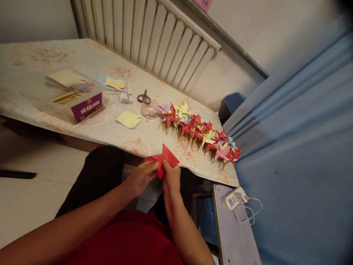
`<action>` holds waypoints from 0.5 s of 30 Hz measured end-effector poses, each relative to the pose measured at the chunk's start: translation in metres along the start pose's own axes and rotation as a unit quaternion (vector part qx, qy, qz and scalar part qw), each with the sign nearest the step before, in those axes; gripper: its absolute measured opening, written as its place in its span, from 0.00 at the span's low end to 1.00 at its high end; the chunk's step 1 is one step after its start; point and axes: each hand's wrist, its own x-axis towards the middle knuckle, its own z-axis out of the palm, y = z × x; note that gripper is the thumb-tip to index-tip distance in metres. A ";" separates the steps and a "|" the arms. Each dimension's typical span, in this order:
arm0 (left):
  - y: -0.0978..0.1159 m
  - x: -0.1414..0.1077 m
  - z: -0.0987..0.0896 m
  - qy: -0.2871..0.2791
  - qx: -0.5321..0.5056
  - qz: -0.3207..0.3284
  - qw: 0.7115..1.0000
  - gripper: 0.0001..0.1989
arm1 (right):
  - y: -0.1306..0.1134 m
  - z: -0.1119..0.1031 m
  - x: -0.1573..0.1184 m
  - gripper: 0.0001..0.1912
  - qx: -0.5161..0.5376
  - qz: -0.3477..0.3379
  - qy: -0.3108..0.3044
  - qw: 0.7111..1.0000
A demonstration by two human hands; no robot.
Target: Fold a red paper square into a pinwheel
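Observation:
A red paper pinwheel [168,156], partly folded into blades, is held between both hands just off the table's front edge. My left hand [145,173] pinches its left side between thumb and fingers. On its middle presses the thumb of my right hand [171,176], with the fingers behind the paper and out of sight. Beyond the hands lies a small stack of cut paper squares [128,119], yellow on top. A clear dish [149,110] of small pins or beads sits behind it, close to dark-handled scissors [144,97].
Finished pinwheels [197,127] on sticks stand in rows at the table's right. A clear plastic box [60,106] holds paper and sticks at the left, near more paper [116,84] and small boxes [125,98]. A power strip [234,198] lies on a side bench [234,235].

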 end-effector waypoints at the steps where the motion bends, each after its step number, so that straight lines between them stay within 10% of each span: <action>1: 0.000 0.000 0.005 0.002 0.007 0.011 1.000 0.09 | 0.001 0.001 -0.001 0.14 -0.006 -0.001 0.002 1.000; 15: -0.001 0.002 0.020 0.060 0.005 0.073 0.995 0.09 | 0.001 0.012 -0.012 0.15 0.058 0.026 -0.027 0.998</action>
